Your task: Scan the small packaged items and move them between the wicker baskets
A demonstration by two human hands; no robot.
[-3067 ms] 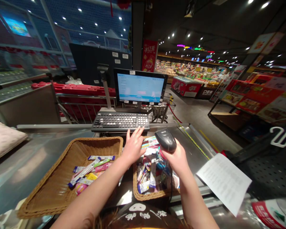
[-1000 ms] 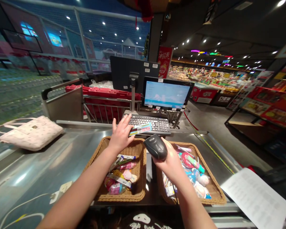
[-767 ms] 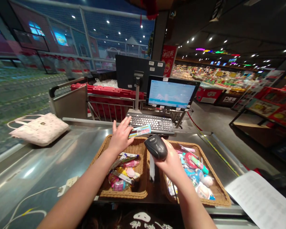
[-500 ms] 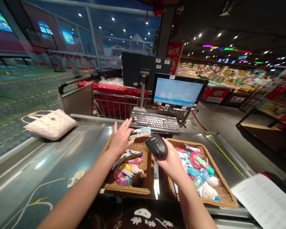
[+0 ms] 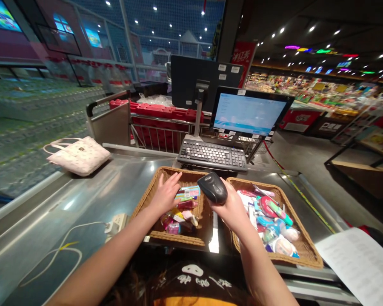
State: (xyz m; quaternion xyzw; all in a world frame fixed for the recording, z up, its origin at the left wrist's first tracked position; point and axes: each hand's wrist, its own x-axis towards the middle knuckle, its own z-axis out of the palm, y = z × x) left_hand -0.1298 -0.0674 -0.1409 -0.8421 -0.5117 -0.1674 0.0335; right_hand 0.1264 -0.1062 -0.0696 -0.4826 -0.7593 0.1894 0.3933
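Note:
My left hand (image 5: 166, 195) is over the left wicker basket (image 5: 143, 203). Its thumb side grips one end of a flat light-blue and striped packet (image 5: 191, 191), barcode facing up, low among small goods in that basket. Some of its fingers stretch past the packet, and the grip is partly hidden. A black handheld barcode scanner (image 5: 213, 188) is in my right hand (image 5: 231, 208), its head turned toward the packet; my fingers hide its handle. Several small colourful items (image 5: 175, 227) lie below my left hand. On the right, another wicker basket (image 5: 306, 242) holds packaged trinkets.
Behind the baskets stand a keyboard (image 5: 213, 154), a lit monitor (image 5: 250, 112) and a second screen seen from behind (image 5: 185, 80). A pale handbag (image 5: 81, 157) lies on the metal counter (image 5: 115, 178). A power strip (image 5: 118, 225) with a white cable is at left, a paper sheet (image 5: 357, 259) at right.
My left hand has brought the striped packet down from the left basket's far rim to the goods inside. The scanner stays close to it in my right hand. The view has shifted slightly.

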